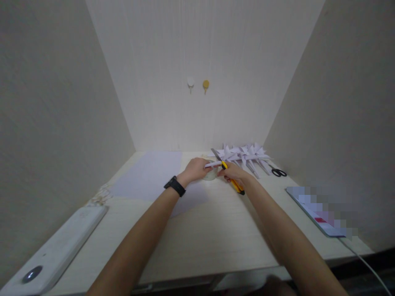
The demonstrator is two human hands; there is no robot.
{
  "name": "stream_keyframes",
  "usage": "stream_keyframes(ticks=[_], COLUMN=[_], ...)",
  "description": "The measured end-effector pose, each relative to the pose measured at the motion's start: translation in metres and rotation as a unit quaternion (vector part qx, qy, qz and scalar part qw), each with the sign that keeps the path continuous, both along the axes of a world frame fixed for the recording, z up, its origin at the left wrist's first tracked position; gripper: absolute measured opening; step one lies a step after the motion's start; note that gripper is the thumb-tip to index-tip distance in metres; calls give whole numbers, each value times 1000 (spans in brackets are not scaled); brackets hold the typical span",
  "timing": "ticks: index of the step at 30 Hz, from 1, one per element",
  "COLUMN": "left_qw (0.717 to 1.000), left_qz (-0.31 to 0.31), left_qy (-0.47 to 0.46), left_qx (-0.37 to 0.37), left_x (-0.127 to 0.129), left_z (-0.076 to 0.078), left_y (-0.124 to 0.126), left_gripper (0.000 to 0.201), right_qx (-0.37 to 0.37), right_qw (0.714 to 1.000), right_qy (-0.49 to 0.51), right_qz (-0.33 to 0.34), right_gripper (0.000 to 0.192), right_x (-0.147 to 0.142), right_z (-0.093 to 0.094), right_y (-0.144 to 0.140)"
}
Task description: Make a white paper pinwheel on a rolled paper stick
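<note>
My left hand [196, 168], with a black watch on its wrist, is closed on one end of a thin rolled white paper tube [213, 164]. A yellow and black utility knife [237, 186] is gripped in my right hand [236, 172], its blade out and pointing up to the left. The knife's front end overlaps the tube's right end; whether the two touch I cannot tell. Some of my right fingers are hidden behind the handle. Under and between my hands lies a round, pale translucent thing [210, 176] that looks like a tape roll, partly covered.
White paper sheets [148, 172] lie at the left. Several folded paper pinwheels [245, 153] are piled at the back right, near black-handled scissors [279, 172]. A tablet-like device [314, 211] with a cable sits right; a long white device [58, 246] stands left. Walls enclose the table [216, 234].
</note>
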State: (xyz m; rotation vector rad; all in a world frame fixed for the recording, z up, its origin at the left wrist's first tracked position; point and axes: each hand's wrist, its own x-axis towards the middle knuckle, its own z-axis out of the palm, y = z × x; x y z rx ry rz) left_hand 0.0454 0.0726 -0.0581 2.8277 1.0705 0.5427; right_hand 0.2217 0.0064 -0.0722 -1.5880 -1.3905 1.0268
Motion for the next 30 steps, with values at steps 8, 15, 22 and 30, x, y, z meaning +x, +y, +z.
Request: stream_keyframes(ticks=[8,15,22,30], left_qw=[996,976,957,888], left_qz=[-15,12,15,54], left_qy=[-64,-152,-219,-373], left_qx=[-66,-153,-190,-263], left_x=[-1,-4,-2,-12], left_z=[-11,-18,-24,-28], left_y=[8,13,13,19], left_gripper=[24,21,18,18], right_qx=[-6,5,3,-3], right_qw=[999,997,999,999], right_qy=[-39,-71,-33,11], right_qz=[24,41,40,42], right_gripper=[49,49,52,55], right_x=[7,3,4,8], right_z=[-4,2,-1,-3], right_y=[1,-5,-4,-8])
